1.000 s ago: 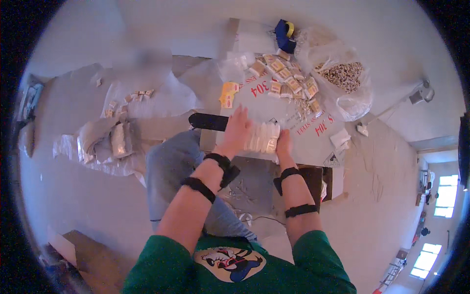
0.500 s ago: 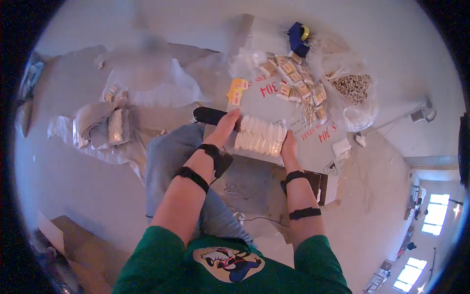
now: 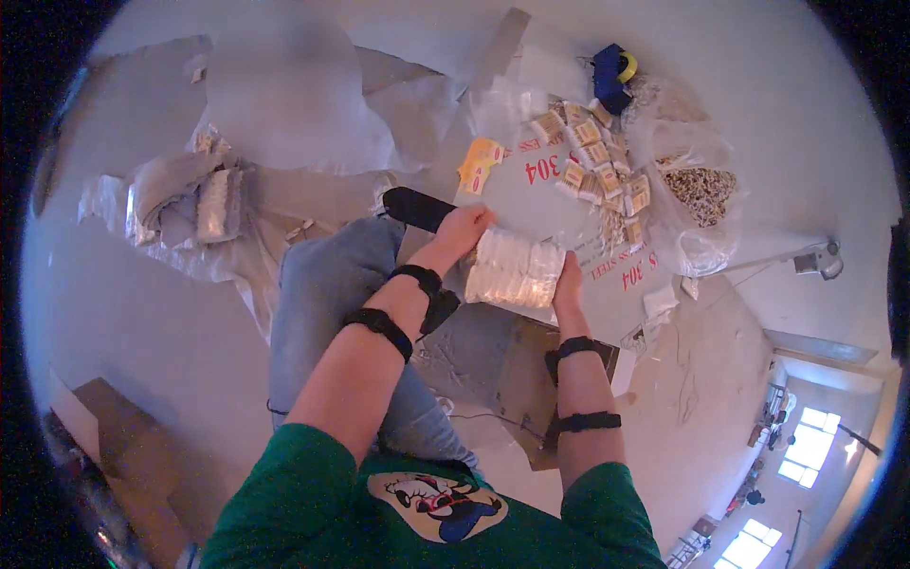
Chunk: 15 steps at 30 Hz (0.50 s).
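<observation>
Between my two hands is a clear plastic pack [image 3: 515,270] filled with a row of white bundles; I cannot make out what the bundles are. My left hand [image 3: 463,232] is closed on the pack's left end, and my right hand [image 3: 569,284] grips its right end. A long black piece with a rounded end [image 3: 415,208] lies just beyond the left hand. Farther off, on the grey printed board [image 3: 531,207], sit yellow cards [image 3: 481,164] and a heap of small clear packets with tan labels [image 3: 595,155].
A big clear bag of loose small pieces [image 3: 701,194] lies at the right, near a blue tape dispenser [image 3: 609,83]. More clear packs [image 3: 220,207] rest on plastic sheeting at the left. A cardboard box [image 3: 529,375] stands below the board.
The view has shifted, so the board and its things appear slightly farther right. Both hands still hold the pack, which now shows tipped a little differently.
</observation>
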Available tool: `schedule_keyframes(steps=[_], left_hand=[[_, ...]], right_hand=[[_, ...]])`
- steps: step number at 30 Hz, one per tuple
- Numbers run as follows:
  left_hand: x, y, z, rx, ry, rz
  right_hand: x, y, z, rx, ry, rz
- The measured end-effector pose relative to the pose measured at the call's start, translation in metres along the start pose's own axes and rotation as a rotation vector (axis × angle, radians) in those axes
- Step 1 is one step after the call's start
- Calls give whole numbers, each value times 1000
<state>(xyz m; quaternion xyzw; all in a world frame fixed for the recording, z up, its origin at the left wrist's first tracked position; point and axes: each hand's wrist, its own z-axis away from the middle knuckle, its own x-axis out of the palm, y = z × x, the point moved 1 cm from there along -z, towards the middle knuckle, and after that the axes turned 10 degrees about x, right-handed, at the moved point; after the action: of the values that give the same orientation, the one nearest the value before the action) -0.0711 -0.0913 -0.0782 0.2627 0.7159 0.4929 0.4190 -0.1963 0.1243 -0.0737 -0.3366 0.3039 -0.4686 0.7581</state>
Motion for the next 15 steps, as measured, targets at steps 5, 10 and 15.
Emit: schedule_keyframes(steps=[5, 10, 15], left_hand=[[-8, 4, 7, -216, 527, 102], [8, 11, 23, -150, 455, 468], [18, 22, 34, -205, 417, 394]], right_hand=[[-5, 4, -3, -209, 57, 143], [-8, 5, -16, -168, 136, 390], [2, 14, -22, -160, 90, 271]])
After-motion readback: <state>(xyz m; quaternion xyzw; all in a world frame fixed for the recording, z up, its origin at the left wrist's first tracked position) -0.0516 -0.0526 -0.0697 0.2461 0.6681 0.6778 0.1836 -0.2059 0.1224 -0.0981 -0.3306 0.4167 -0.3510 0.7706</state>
